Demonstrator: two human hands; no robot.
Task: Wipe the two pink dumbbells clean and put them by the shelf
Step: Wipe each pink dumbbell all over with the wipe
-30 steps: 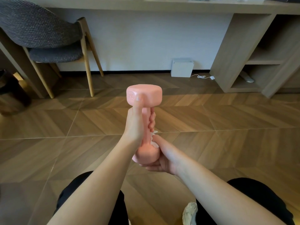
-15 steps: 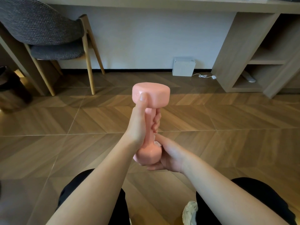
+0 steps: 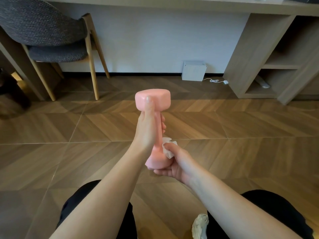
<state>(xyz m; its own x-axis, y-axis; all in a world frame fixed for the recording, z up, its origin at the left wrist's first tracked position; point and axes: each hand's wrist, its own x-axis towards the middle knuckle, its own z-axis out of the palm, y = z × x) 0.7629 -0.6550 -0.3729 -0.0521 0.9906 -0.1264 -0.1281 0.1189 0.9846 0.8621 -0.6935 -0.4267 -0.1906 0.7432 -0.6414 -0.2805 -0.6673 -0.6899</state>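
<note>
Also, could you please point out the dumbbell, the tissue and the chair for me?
dumbbell (image 3: 159, 97), head view, on its top end.
tissue (image 3: 167, 152), head view, on its crumpled white part beside the handle.
chair (image 3: 57, 54), head view, on its grey seat cushion.

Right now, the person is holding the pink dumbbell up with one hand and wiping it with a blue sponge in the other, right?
Not quite: it is not a blue sponge. The right hand holds a white tissue against the lower part of the pink dumbbell, while the left hand holds it up by the handle. The head view shows it.
</note>
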